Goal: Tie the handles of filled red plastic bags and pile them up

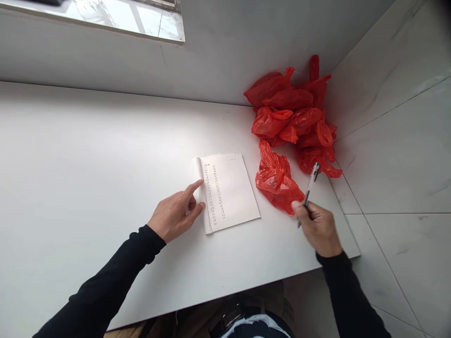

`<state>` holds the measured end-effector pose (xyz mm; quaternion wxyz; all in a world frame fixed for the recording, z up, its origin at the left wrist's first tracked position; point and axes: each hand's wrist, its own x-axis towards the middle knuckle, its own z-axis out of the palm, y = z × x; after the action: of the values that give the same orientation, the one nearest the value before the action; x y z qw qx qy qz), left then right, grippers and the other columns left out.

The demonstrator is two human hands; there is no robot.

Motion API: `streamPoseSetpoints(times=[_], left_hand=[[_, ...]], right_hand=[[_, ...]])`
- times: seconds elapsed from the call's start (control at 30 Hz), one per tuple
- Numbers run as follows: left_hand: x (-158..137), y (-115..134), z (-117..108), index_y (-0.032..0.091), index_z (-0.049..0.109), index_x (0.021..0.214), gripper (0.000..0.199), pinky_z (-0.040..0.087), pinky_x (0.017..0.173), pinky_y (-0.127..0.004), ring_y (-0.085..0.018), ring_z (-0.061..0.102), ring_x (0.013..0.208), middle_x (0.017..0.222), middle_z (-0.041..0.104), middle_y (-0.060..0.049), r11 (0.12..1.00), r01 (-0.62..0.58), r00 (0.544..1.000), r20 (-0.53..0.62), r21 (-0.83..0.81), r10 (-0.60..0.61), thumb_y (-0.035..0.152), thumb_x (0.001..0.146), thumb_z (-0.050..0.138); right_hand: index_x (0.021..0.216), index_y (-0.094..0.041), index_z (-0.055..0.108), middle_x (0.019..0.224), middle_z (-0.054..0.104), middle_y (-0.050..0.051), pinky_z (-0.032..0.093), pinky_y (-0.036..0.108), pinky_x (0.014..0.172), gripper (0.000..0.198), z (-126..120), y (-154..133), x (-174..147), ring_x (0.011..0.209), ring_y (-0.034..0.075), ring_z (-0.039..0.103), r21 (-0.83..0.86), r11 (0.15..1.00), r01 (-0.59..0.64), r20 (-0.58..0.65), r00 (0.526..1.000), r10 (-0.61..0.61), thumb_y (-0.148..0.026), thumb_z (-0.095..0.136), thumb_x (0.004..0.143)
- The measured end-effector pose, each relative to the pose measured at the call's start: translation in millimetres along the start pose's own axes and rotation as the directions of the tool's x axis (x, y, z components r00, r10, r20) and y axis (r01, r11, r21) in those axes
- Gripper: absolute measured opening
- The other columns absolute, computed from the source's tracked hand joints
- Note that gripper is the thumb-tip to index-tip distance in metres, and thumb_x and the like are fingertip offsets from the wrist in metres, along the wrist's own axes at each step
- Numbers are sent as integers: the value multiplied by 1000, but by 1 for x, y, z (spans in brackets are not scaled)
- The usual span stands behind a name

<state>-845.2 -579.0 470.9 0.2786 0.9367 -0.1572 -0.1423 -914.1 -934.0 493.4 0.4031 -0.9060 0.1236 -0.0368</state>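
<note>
An open notepad point(239, 188) lies on the white table, with two columns of handwritten numbers on its left half. My left hand point(178, 211) rests at the pad's left edge, index finger and thumb stretched out and apart, touching the folded-back side; its other fingers are curled. My right hand point(319, 227) is closed around a pen point(311, 182) with a clear barrel, held upright to the right of the pad. Just beyond that hand, a knotted red plastic bag point(276, 180) sits beside the pad, its lower right corner partly behind my fingers.
Several more tied red plastic bags point(292, 105) are heaped in the back right corner against the walls. A window point(141, 19) opens in the wall behind the white table point(88, 164). Marble-look tiles point(405, 164) cover the right wall. The table's front edge runs close to my body.
</note>
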Motion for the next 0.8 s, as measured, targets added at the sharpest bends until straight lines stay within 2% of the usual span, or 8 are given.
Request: streamPoseSetpoints(times=[0.07, 0.17, 0.33, 0.53, 0.6, 0.67, 0.73, 0.8], left_hand=[[0, 0, 0, 28, 31, 149, 56, 42, 60, -30, -14, 50, 61, 81, 59, 4, 1000, 3, 1000, -2, -1, -3, 43, 96, 45], [2, 0, 0, 29, 31, 149, 56, 43, 60, -30, -15, 51, 61, 81, 59, 4, 1000, 10, 1000, -5, -2, -10, 43, 96, 45], [2, 0, 1, 29, 32, 148, 56, 43, 60, -30, -15, 51, 62, 81, 59, 4, 1000, 26, 1000, -8, -6, -26, 45, 96, 45], [1, 0, -1, 29, 32, 148, 56, 44, 62, -30, -14, 51, 61, 82, 59, 4, 1000, 22, 1000, -4, -13, -22, 45, 96, 45], [2, 0, -1, 29, 32, 148, 56, 44, 62, -30, -14, 50, 60, 82, 60, 4, 1000, 22, 1000, -1, -14, -22, 45, 96, 45], [2, 1, -2, 28, 33, 148, 57, 44, 61, -30, -14, 50, 60, 82, 60, 3, 1000, 23, 1000, 1, -13, -23, 46, 96, 44], [3, 3, -3, 27, 34, 148, 58, 44, 61, -30, -14, 50, 60, 81, 60, 3, 1000, 24, 1000, 3, -13, -24, 47, 95, 44], [3, 4, -4, 27, 34, 148, 58, 44, 61, -30, -15, 50, 60, 81, 60, 2, 1000, 23, 1000, 5, -14, -23, 48, 95, 43]], right_hand=[[60, -21, 48, 51, 40, -5, 30, 24, 46, 48, -23, 16, 13, 48, 12, 37, -88, 994, -67, -2, 998, 67, -58, 60, 89], [56, -21, 43, 49, 39, -5, 28, 25, 45, 53, -38, 39, 28, 46, 12, 35, -188, 974, -128, 55, 989, 140, -61, 61, 86], [73, -23, 60, 48, 43, -6, 31, 27, 46, 42, -37, 59, 37, 45, 15, 40, -278, 946, -168, 54, 980, 191, -63, 61, 84], [95, -25, 64, 53, 50, -5, 41, 32, 58, 37, -36, 52, 32, 50, 17, 49, -261, 956, -135, -53, 991, 125, -61, 55, 90], [107, -26, 64, 63, 56, -3, 45, 33, 64, 39, -32, 46, 30, 58, 18, 53, -228, 969, -93, -86, 993, 75, -61, 52, 92], [121, -27, 61, 84, 64, 2, 49, 34, 69, 46, -24, 40, 28, 73, 20, 59, -195, 980, -32, -94, 996, 14, -61, 53, 91], [134, -26, 54, 109, 64, 8, 51, 37, 77, 57, -16, 35, 29, 95, 25, 59, -173, 984, 37, -78, 996, -51, -60, 58, 88], [142, -24, 48, 120, 60, 11, 51, 40, 83, 64, -10, 30, 30, 106, 27, 56, -156, 984, 90, -48, 994, -99, -56, 61, 87]])
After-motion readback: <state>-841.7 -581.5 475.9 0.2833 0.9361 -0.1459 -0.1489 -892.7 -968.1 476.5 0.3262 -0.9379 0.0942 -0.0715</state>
